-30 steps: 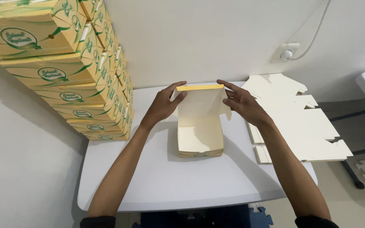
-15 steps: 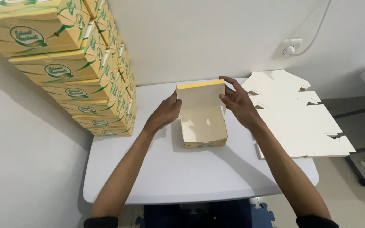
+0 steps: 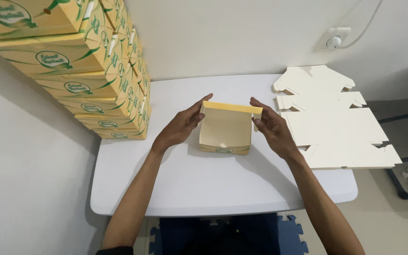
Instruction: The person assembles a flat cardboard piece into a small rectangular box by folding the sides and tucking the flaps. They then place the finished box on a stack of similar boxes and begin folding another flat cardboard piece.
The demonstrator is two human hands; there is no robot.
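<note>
Box: small open carton (image 3: 226,128), centre of frame, sitting on the white table (image 3: 213,189) betw. both hands.
Left hand: left hand (image 3: 181,126) at the box's left wall; fingers (image 3: 198,107) held together and stretched out flat, tips against the upper left corner. Not pinching anything.
Right hand: right hand (image 3: 271,128) at the box's right wall; fingers (image 3: 259,105) likewise together and flat, tips at the upper right corner. Thumb tucked low by the wall; whether it presses a flap can't be told from this angle.
Progress: looks approx. half done. Base and four walls are up and squared; the person's hands are steadying the two sides. Left, judging by the finished ones nearby: lid/top not closed, box open upward.
Look of box: pale cream inside, yellow strip along the far rim, green print w/ a small oval mark on the near outer wall. Thin card, light, prob. flexes if squeezed.
Stack: finished yellow-and-green boxes (image 3: 86,71) piled high at upper left of frame, against the wall, closed.
Flat blanks: pile of unfolded cream card cut-outs (image 3: 331,123) at right of frame, overhanging the table edge, just beside the right hand.
Other: wall socket w/ cable (image 3: 332,40) upper right; blue foam floor mat (image 3: 242,236) bottom centre.
</note>
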